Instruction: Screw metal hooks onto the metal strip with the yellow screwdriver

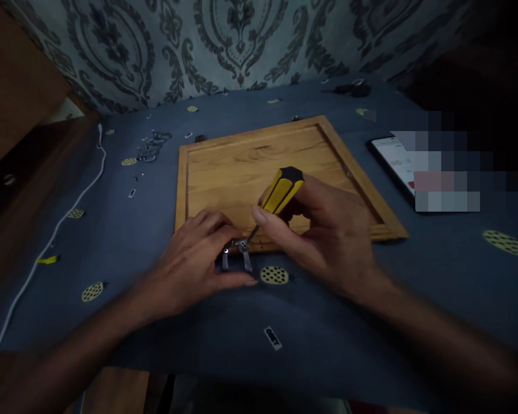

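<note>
A wooden framed panel (259, 155) lies flat on a blue cloth (371, 299) with yellow spots. My right hand (328, 236) is closed round a screwdriver (280, 192) with a yellow and black handle; its tip points down at a small metal hinge (237, 253) at the panel's near edge. My left hand (198, 256) grips that hinge, with fingers curled over it and the thumb below.
A pile of small metal parts (151, 144) lies at the back left. A white cable (60, 218) runs along the left side. A phone (397, 164) with a lit screen lies at the right. A dark tool (351, 89) rests near the patterned wall. Small labels are scattered about.
</note>
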A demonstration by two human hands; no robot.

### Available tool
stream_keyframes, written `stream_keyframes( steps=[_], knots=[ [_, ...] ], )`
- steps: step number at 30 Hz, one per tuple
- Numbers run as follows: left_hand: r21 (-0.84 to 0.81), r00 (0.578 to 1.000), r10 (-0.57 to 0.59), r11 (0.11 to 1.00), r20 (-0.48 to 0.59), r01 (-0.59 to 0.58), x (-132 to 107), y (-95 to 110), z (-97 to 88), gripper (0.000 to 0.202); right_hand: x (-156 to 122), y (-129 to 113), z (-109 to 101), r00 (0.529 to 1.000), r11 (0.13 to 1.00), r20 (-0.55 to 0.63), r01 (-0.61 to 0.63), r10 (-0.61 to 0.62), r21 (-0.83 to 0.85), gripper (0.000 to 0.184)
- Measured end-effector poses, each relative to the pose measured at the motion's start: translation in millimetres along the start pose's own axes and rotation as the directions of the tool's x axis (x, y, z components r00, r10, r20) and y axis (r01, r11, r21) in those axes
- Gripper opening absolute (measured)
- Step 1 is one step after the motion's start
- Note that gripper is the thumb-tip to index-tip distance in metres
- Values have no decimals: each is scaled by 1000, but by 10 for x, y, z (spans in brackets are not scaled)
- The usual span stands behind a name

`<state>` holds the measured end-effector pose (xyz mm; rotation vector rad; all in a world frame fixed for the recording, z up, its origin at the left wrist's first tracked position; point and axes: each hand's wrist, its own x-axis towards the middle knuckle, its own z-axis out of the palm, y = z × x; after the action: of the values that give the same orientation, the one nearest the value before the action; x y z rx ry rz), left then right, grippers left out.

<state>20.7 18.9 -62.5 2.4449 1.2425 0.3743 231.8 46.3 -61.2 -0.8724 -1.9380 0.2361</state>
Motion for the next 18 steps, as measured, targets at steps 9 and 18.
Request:
stream_keyframes(
  steps=[9, 18],
  knots=[
    [26, 997, -52, 998, 60, 51, 18, 42, 38, 53, 6, -32, -17, 998, 996, 32, -56, 54, 63, 29],
    [81, 989, -77, 994, 128, 67, 19, 26, -5, 65, 0, -44, -2, 1000, 999, 23, -22, 21, 44, 32]
  ],
)
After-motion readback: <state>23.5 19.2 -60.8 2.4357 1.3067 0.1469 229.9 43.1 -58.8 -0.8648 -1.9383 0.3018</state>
